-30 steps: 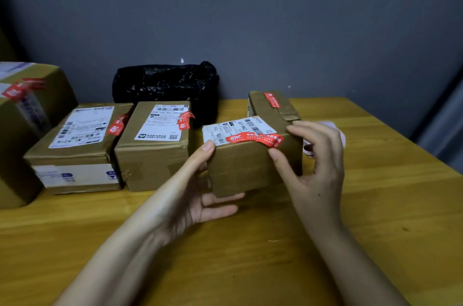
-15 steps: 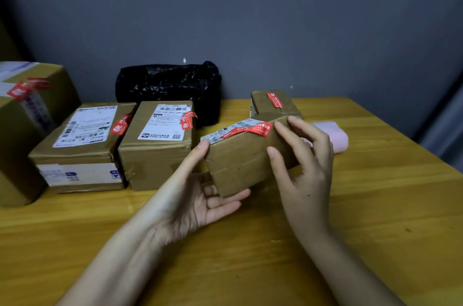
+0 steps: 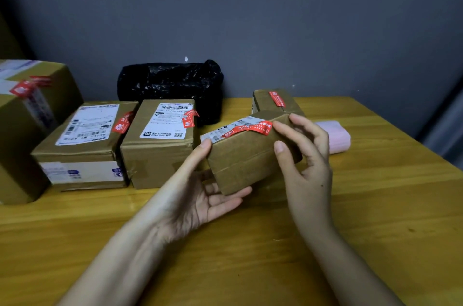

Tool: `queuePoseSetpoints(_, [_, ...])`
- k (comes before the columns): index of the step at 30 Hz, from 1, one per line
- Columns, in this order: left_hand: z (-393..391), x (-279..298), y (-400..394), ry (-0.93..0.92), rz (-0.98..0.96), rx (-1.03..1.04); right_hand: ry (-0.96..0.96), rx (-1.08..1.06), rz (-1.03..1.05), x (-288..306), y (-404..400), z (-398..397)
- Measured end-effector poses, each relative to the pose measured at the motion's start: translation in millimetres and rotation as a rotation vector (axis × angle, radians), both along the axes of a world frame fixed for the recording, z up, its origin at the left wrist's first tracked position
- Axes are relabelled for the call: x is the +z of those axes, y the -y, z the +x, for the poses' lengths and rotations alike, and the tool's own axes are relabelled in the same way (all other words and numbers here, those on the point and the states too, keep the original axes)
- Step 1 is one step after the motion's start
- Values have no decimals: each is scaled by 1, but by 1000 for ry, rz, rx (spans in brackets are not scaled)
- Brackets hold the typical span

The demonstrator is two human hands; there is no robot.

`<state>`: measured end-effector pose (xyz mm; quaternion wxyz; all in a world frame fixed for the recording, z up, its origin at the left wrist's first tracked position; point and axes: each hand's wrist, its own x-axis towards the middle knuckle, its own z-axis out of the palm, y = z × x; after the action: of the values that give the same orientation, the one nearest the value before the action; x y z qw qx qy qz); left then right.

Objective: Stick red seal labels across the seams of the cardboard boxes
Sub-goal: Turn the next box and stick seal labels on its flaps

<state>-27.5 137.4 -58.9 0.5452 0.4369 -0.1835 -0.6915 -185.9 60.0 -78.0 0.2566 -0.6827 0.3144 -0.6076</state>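
Tilted further now, small box (image 3: pixel 253 155) — both hands' fingers (image 3: pixel 288 130) clamped on it, red seal (image 3: pixel 250 129) uppermost.

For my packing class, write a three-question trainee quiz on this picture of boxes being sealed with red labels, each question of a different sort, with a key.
1. True or false: the box in hand sits flat on the table.
2. Multiple choice: where does the red seal label on that box lie? A) along its top edge B) on the front face C) on the table
3. Fill in: behind the row of boxes, against the wall, sits a ______ plastic bag.

Key
1. False: it is tilted, held by the left hand from below and the right hand at its right end.
2. A
3. black
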Motion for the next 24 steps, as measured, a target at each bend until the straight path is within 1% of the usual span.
queuePoseSetpoints(3, [-2, 5, -4, -63, -12, -10, 26, 19, 34, 2, -1, -1])
queuePoseSetpoints(8, [-1, 3, -1, -51, -19, -15, 88, -16, 79, 2, 0, 0])
queuePoseSetpoints(13, [-1, 1, -1, -41, -30, -22, 165, 7, 143, 5, 2, 0])
queuePoseSetpoints(24, [-1, -6, 2, 44, -114, -37, 164, -138, 144, 6, -1, 3])
